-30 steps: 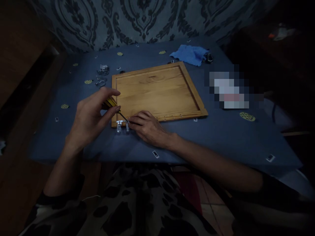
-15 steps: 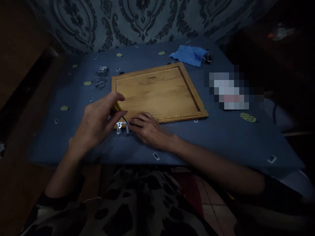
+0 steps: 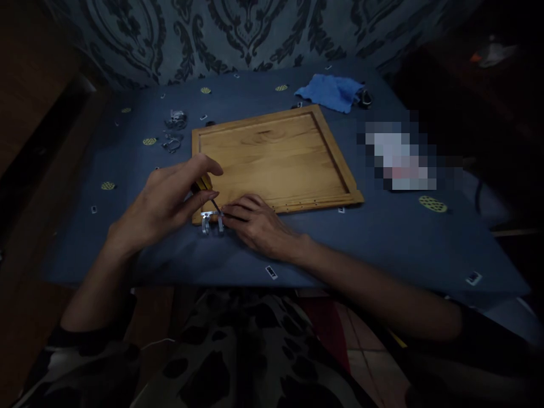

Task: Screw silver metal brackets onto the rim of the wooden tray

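My left hand [image 3: 170, 190] is closed around the yellow handle of a screwdriver [image 3: 204, 182]. Its thin shaft slants down to a shiny metal bracket [image 3: 211, 220] at the near left corner of a framed wooden panel [image 3: 272, 161]. My right hand [image 3: 257, 225] lies over the panel's near edge, fingers bent together, with the fingertips against the bracket's right end. Whether they pinch a screw or just press the bracket is hidden. Small dark holes run along the near edge to the right of my hand.
Several loose metal pieces [image 3: 173, 130] lie left of the panel on the blue patterned tablecloth [image 3: 382, 243]. A blue cloth [image 3: 329, 92] sits at the back right, beside a dark object [image 3: 364, 99]. A pixelated pale item [image 3: 399, 158] is at the right. Patterned fabric [image 3: 246, 34] hangs behind.
My left hand has turned slightly on the screwdriver, its wrist swinging a little to the left. The right hand and the bracket hold their places. The view has shifted slightly.
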The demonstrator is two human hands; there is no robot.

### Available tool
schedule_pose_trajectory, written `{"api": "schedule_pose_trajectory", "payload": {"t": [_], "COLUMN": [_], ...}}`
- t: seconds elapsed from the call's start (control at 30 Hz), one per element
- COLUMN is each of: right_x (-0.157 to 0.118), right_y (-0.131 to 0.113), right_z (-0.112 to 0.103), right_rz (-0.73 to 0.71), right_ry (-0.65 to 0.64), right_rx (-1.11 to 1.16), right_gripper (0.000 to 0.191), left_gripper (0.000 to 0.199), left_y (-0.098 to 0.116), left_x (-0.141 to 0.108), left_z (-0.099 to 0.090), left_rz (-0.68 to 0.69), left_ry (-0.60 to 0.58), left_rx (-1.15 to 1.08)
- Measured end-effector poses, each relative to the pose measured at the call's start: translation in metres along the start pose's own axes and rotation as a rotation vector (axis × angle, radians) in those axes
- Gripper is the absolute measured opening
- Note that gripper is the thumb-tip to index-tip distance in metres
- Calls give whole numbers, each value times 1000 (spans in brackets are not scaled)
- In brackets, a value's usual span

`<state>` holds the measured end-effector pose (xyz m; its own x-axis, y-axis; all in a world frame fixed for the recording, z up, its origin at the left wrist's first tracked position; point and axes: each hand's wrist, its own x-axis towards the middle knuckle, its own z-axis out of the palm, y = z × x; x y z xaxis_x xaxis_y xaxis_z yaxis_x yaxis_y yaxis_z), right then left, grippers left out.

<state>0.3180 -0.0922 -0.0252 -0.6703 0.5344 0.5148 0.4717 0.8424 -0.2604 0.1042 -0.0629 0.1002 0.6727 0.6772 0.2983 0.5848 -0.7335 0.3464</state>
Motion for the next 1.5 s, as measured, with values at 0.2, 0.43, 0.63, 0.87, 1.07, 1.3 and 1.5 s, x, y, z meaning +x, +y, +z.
{"api": "schedule_pose_trajectory", "payload": {"t": [0.2, 0.43, 0.63, 0.87, 1.07, 1.3, 1.5], "right_x": [0, -1, -1, -1, -1, -2, -2], "right_y": [0, 0, 1, 1, 1, 2, 3], "right_z": [0, 2, 4, 4, 2, 3, 4], "right_rz": [1, 7, -16, -2, -10, -38, -35], "right_ry": [-7, -8, 31, 8, 22, 71, 51], "right_rx": [-6, -17, -31, -20, 2, -11, -16], "right_gripper": [29, 29, 29, 29, 28, 28, 29], "left_gripper": [22, 21, 21, 24, 28, 28, 27], "left_y": [-5, -8, -10, -12, -6, -5, -1], "left_x": [5, 11, 15, 17, 3, -8, -11], "left_z": [-4, -7, -9, -8, -16, -11, 0], "left_rz": [43, 100, 122, 168, 104, 51, -39], "left_ry": [-86, -128, -172, -183, 160, 190, 130], "left_rx": [-14, -7, 4, -29, -111, -22, 34]}}
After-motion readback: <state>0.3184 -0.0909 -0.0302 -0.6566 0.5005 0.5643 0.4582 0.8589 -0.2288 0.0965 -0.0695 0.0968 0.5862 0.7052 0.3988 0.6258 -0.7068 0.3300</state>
